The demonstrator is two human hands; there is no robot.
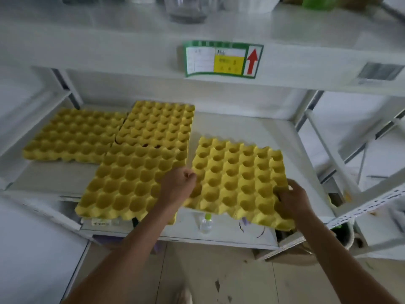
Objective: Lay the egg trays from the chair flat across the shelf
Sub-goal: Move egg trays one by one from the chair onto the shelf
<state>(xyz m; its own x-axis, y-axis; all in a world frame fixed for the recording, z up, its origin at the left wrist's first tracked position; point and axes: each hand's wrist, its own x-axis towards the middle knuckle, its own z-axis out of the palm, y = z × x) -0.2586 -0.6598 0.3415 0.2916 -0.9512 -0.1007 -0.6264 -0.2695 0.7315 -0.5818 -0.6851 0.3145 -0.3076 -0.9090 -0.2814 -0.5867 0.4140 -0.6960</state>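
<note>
Several yellow egg trays lie on the white shelf [252, 126]. One tray [72, 134] sits flat at the far left. A second tray [157, 126] lies at the back middle, its near edge overlapping a third tray [129, 183] that juts past the shelf's front edge. A fourth tray [238, 178] is at the right, overhanging the front edge. My left hand [177, 187] grips its left edge and my right hand [293, 200] grips its near right corner. The chair is out of view.
An upper shelf beam carries a green label with a red arrow [222, 59]. Glass jars [186, 7] stand above it. On the lower shelf a small clear bottle [206, 223] stands. Slanted white rack bars [370, 202] close off the right side. Tiled floor lies below.
</note>
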